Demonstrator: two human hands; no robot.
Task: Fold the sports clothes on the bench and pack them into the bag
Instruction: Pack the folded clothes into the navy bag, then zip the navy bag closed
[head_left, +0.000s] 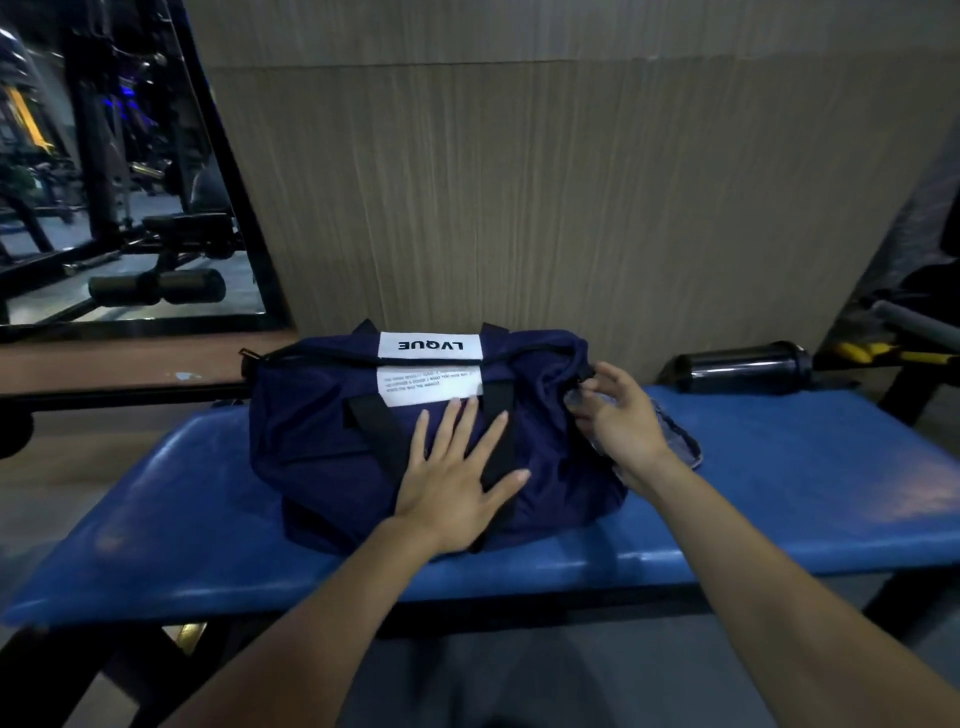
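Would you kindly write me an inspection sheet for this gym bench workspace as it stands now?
Surface: blue padded bench, glossy, set against a wood-grain wall.
Job's things: navy duffel bag on the bench, looks closed; no loose clothes seen.
Clutter: black shaker bottle lying on its side at the bench's far edge; a clear item beside the bag, too unclear to name.
Grippers: left hand flat on the bag, fingers spread; right hand at the bag's end, fingers curled at a dark pull or strap.
Cables: nothing seen.
Surroundings: mirror at left reflecting gym machines.
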